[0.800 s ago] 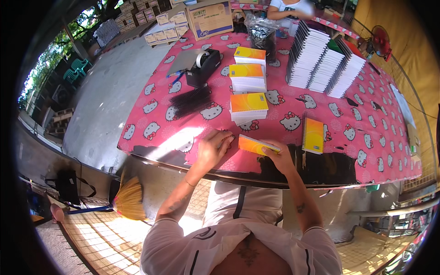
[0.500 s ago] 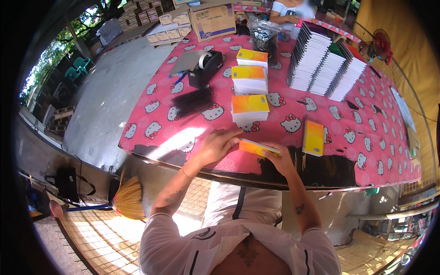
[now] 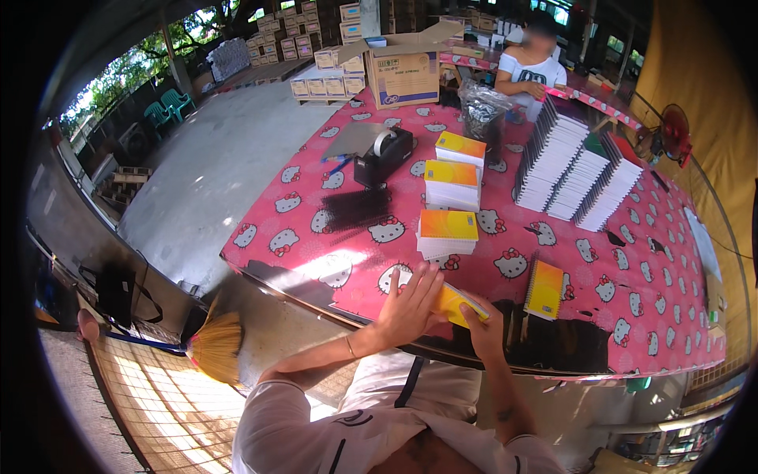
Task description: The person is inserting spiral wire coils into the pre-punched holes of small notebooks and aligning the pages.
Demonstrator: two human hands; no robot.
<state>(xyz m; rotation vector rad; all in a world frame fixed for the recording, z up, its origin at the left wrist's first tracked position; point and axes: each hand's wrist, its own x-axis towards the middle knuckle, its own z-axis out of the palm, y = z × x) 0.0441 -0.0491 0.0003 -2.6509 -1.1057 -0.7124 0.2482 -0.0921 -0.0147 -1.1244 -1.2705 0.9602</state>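
Note:
A small yellow-orange notebook (image 3: 456, 303) is held just above the table's near edge. My right hand (image 3: 485, 330) grips its right end, with the thumb on the cover. My left hand (image 3: 410, 306) has its fingers stretched out and lies against the notebook's left end. To the right, a spiral-bound notebook (image 3: 545, 290) with a similar cover lies on the pink patterned tablecloth (image 3: 497, 304). Beyond my hands stand three piles of small yellow-orange notebooks, the nearest pile (image 3: 448, 227) closest to me. Left of them lies a bunch of thin black binding coils (image 3: 355, 209).
A black tape dispenser (image 3: 384, 160) sits behind the coils. Tall stacks of spiral-bound notebooks (image 3: 553, 162) rise at the right, near a clear plastic bag (image 3: 483, 118) of dark items. An open cardboard box (image 3: 407, 77) and another person (image 3: 527, 75) are farther back.
My left hand has gone from bent fingers at the notebook's left end to fingers laid straight against it. The notebook has tilted, showing more cover. My view has tipped upward.

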